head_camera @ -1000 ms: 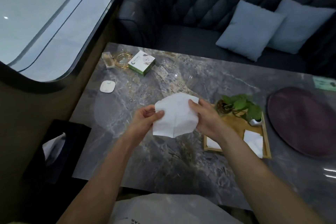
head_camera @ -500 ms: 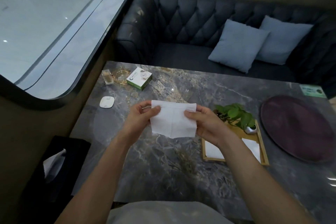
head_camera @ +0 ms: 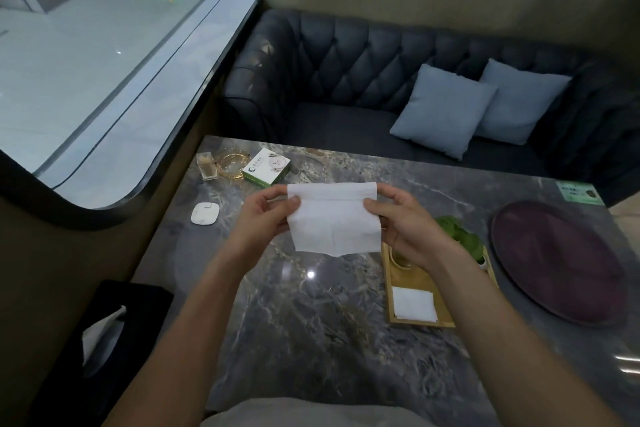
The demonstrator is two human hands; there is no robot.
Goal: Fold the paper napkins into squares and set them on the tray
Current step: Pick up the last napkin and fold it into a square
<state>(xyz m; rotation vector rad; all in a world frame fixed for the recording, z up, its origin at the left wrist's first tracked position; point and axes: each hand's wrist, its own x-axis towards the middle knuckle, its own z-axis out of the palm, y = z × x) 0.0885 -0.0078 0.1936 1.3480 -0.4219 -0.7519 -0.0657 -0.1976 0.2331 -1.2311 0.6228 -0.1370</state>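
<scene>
A white paper napkin [head_camera: 334, 218] hangs in the air above the marble table [head_camera: 311, 322], stretched flat between both hands. My left hand [head_camera: 266, 215] pinches its upper left corner and my right hand [head_camera: 398, 218] pinches its upper right corner. A fold line runs across the napkin near its top edge. To the right and lower, a wooden tray [head_camera: 420, 284] lies on the table with a folded white napkin square [head_camera: 414, 303] at its near end. My right forearm hides part of the tray.
A green potted plant [head_camera: 460, 237] stands at the tray's far end. A dark round plate [head_camera: 557, 260] lies at the right. A black tissue box [head_camera: 104, 333] sits at lower left. A green-white box [head_camera: 270, 170], glass ashtray [head_camera: 232, 163] and white disc [head_camera: 205, 213] sit far left.
Both hands have pulled the napkin from a crumpled shape into a flat, taut rectangle held by its top corners. The view has tilted up, showing more of the sofa.
</scene>
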